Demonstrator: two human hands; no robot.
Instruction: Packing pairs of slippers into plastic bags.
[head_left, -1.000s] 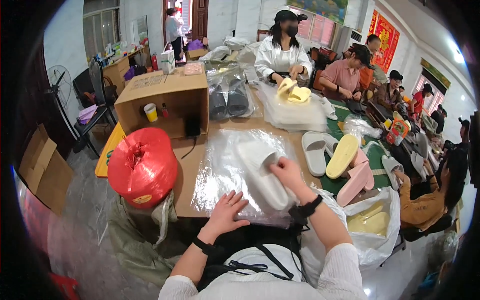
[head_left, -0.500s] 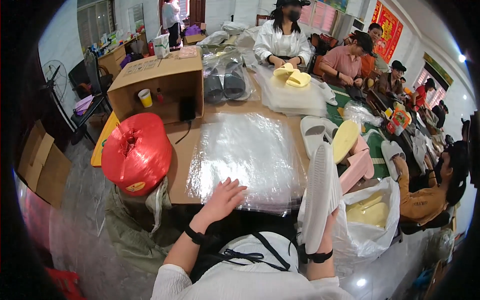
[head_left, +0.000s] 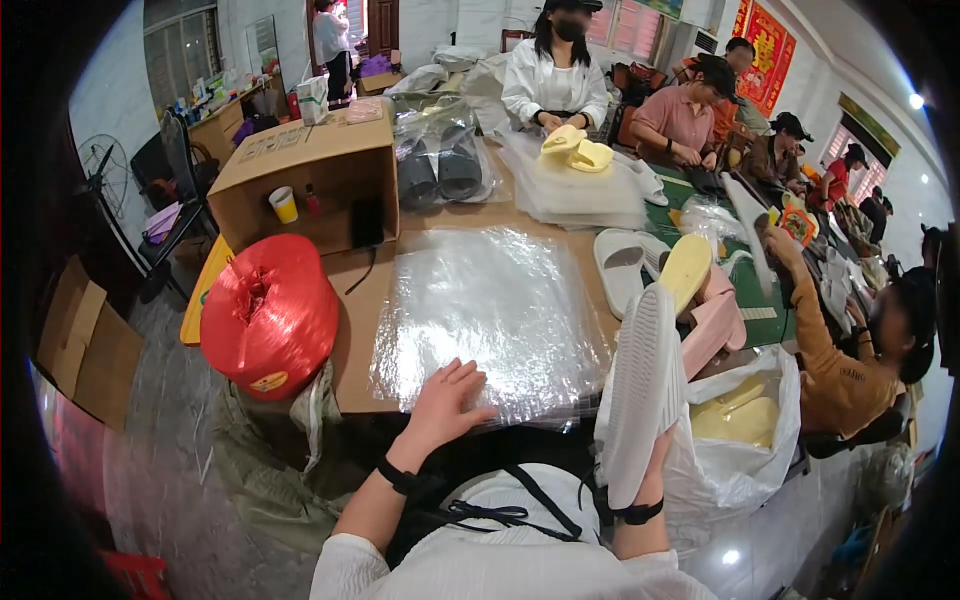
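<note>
Against the right hand (head_left: pixel 662 447), gripping fingers hidden behind, a white slipper (head_left: pixel 641 395); on clear bags (head_left: pixel 490 300), empty left fingers (head_left: pixel 457 374) slightly spread.

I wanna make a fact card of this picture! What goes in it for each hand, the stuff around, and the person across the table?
Left hand: palm down on a stack of clear plastic bags
Right hand: holding up a white slide sandal, ridged sole showing, fingers hidden
Left side: red twine roll, open cardboard box
Right side: pink slide sandal, white sack
Across: person in white jacket
</note>
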